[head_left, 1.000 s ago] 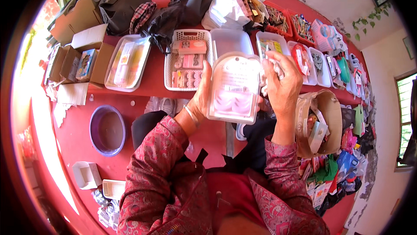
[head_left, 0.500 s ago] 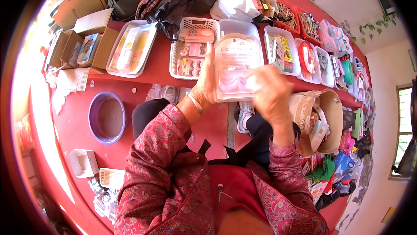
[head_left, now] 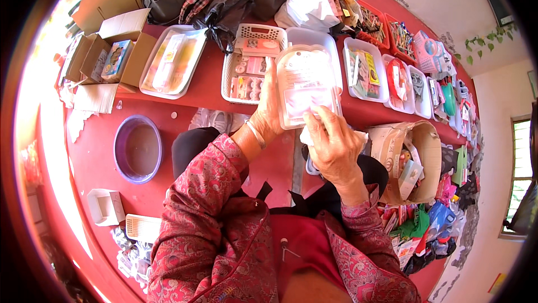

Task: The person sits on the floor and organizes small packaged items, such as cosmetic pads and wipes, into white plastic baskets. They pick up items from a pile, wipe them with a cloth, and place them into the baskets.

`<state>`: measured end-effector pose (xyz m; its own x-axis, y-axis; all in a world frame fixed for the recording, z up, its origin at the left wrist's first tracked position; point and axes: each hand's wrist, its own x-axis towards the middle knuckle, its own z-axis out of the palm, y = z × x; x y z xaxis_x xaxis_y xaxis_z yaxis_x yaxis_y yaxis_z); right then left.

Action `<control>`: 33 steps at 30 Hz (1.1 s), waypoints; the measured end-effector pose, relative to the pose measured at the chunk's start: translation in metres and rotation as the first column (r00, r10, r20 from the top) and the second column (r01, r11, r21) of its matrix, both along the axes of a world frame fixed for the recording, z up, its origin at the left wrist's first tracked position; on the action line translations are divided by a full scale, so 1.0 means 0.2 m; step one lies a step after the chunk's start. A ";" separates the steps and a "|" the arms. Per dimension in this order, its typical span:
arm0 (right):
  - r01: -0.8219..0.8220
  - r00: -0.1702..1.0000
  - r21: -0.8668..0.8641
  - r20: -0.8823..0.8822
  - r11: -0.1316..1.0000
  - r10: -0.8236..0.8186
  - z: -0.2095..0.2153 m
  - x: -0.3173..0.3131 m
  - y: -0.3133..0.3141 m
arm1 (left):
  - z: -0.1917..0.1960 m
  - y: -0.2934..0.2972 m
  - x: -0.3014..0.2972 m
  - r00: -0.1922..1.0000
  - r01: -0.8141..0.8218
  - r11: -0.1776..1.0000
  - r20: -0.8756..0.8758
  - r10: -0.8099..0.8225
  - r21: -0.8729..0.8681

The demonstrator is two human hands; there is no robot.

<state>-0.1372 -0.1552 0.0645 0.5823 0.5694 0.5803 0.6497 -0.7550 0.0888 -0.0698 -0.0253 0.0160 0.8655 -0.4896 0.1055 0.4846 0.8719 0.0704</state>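
A clear plastic case (head_left: pixel 307 70) with a printed sheet and a pale pink panel is held upright before me, over the table's near edge. My left hand (head_left: pixel 269 107) grips its left side, thumb along the edge. My right hand (head_left: pixel 338 149) is closed on a crumpled white cloth (head_left: pixel 306 136), which sticks out on both sides of the fingers. Its fingertips are at the lower right edge of the case. Behind the case is a translucent tray (head_left: pixel 328 38); left of it stands a white basket (head_left: pixel 226 81) of small pink eyelash packs.
A red-topped table (head_left: pixel 210 87) carries more trays, an open carton (head_left: pixel 134 62), black bags and red baskets (head_left: pixel 400 39) of pens. On the floor lie a purple basin (head_left: pixel 119 151), a small white box (head_left: pixel 105 207) and a cardboard box (head_left: pixel 386 151) with packages beside my right leg.
My right hand has moved down and left, from a blur beside the case to its lower right edge. The white cloth now shows. My left hand keeps its grip.
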 end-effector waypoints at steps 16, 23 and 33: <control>0.116 0.980 0.122 0.149 0.986 -0.134 -0.05 0.00 0.06 | 0.09 0.05 -0.02 1.000 0.020 1.000 0.017 -0.020 -0.014; 0.078 0.996 0.517 0.004 0.853 -0.094 -0.02 0.08 -0.02 | 0.04 0.01 -0.02 0.993 0.074 0.995 0.088 -0.080 0.066; 0.504 0.809 0.824 -0.555 0.258 0.194 0.01 0.11 -0.01 | -0.12 -0.03 0.00 0.998 -0.062 0.969 0.012 0.061 0.239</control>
<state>-0.1154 -0.1568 0.0672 0.9339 -0.2894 0.2101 0.1717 -0.1522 -0.9733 -0.0694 -0.0314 -0.0079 0.8946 -0.4469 -0.0037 0.4297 0.8577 0.2824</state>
